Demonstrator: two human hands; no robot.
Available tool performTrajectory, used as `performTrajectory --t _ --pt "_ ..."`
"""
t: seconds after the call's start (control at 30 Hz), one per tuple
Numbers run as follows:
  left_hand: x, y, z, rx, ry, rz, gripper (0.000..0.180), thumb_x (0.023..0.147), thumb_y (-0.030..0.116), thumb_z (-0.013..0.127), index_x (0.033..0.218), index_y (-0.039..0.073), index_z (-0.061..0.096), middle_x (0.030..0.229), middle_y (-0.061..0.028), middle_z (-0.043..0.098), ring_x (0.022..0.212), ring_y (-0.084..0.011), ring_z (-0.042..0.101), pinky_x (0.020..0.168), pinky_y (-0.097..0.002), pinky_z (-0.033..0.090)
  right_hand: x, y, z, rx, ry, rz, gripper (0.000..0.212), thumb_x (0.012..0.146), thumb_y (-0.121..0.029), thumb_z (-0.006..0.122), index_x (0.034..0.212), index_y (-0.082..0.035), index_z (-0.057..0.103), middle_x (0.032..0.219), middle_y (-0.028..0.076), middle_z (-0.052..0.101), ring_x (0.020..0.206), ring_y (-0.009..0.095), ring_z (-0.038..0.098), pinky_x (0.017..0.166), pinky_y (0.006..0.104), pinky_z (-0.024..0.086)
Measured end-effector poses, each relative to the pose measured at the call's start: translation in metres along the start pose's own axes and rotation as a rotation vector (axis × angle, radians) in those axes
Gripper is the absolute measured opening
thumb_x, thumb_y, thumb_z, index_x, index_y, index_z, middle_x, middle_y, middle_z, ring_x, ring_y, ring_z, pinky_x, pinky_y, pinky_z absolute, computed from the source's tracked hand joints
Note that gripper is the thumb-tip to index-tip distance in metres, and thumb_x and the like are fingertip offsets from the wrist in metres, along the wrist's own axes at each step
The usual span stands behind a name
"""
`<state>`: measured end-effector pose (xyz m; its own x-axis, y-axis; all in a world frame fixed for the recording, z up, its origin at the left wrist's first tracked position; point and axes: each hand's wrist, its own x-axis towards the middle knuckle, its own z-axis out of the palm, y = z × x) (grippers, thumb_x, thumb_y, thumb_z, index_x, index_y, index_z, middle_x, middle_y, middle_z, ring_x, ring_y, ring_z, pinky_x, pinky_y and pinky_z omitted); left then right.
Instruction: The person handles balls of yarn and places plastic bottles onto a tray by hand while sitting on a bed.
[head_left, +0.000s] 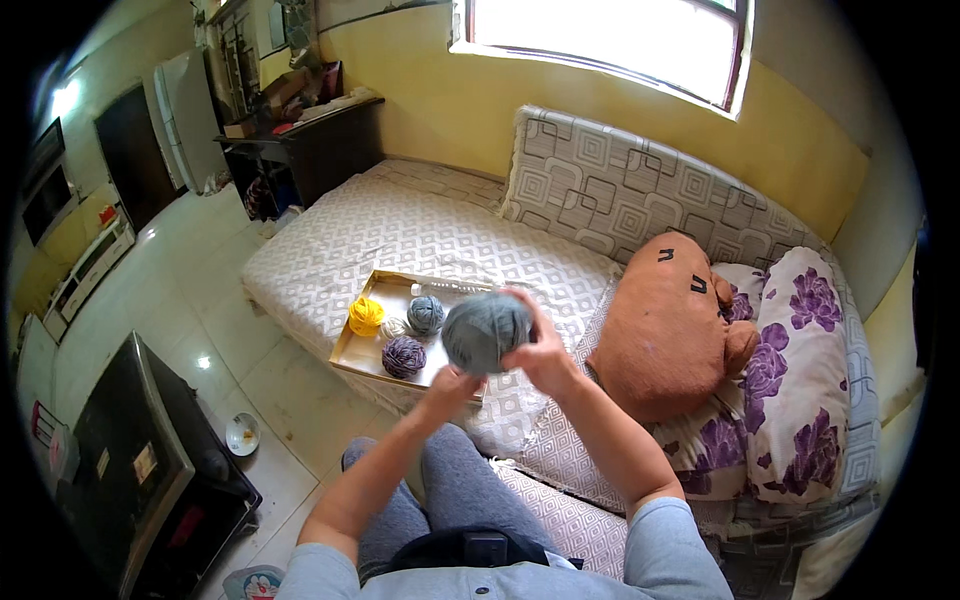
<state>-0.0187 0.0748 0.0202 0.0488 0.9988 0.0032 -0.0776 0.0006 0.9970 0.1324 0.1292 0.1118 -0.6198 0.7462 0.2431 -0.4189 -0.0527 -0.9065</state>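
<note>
A large grey-blue ball of yarn [486,333] is held up in front of me between both hands. My right hand [538,345] grips its right side, fingers bent around the edge. Under its lower left side, my left hand [458,385] holds it, with most of the fingers hidden behind the yarn. Below and to the left, a shallow tray [352,352] with gold-coloured edges rests on the patterned seat. Inside it lie a yellow yarn ball [366,316], a small white one [395,327], a smaller grey-blue one [426,315] and a dark purple-grey one [404,357].
A brown plush toy [665,330] and flowered pillows [800,380] occupy the sofa's right end. The patterned backrest [640,170] stands under the window. A black cabinet [130,470] is at lower left, with a white bowl [243,434] on the tiled floor beside it.
</note>
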Motion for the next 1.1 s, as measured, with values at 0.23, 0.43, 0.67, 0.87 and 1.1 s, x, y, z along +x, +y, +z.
performTrajectory --t 0.23,0.43,0.67,0.87,1.1 --pt "-0.014 0.054 -0.006 -0.129 -0.079 0.252 0.029 0.092 0.031 0.045 0.076 0.008 0.053 0.056 0.0074 0.038 0.047 -0.0003 0.032 0.043 -0.0159 0.024 -0.004 0.016 -0.029 -0.735 -0.044 0.080 0.075 0.047 -0.016 0.077 0.114 -0.004 0.045 0.106 0.011 0.052 0.098 0.022 0.052 0.088 0.0296 0.041" --pt "0.002 0.018 -0.013 -0.064 0.017 0.388 0.026 0.092 0.028 0.048 0.081 0.006 0.056 0.066 0.0056 0.047 0.058 -0.0018 0.039 0.051 -0.0183 0.034 -0.011 0.004 0.000 0.059 -0.099 0.060 0.079 0.044 -0.009 0.073 0.118 -0.008 0.042 0.103 0.009 0.051 0.102 0.022 0.049 0.093 0.0313 0.037" --pt "-0.021 0.035 0.001 0.060 -0.084 0.306 0.026 0.092 0.026 0.047 0.075 0.007 0.052 0.064 0.0051 0.047 0.057 -0.0018 0.038 0.050 -0.0186 0.032 0.001 0.005 -0.035 -0.947 0.017 -0.122 0.072 0.049 -0.015 0.076 0.113 -0.005 0.045 0.104 0.014 0.054 0.096 0.024 0.054 0.084 0.0328 0.043" --pt "-0.004 0.027 -0.004 -0.024 0.119 0.497 0.024 0.090 0.028 0.051 0.078 0.008 0.055 0.059 0.0061 0.047 0.049 -0.0020 0.037 0.044 -0.0195 0.031 -0.025 0.011 -0.004 -0.252 -0.279 0.193 0.084 0.044 -0.013 0.075 0.120 -0.005 0.040 0.109 0.012 0.049 0.108 0.021 0.046 0.095 0.0321 0.036" --pt "-0.025 0.024 0.003 0.016 -0.097 0.245 0.032 0.092 0.033 0.046 0.073 0.008 0.052 0.059 0.0057 0.040 0.052 -0.0023 0.033 0.047 -0.0183 0.026 0.009 0.004 -0.033 -0.926 0.071 -0.292 0.078 0.049 -0.016 0.077 0.116 -0.002 0.041 0.105 0.011 0.051 0.098 0.021 0.052 0.088 0.0303 0.041"
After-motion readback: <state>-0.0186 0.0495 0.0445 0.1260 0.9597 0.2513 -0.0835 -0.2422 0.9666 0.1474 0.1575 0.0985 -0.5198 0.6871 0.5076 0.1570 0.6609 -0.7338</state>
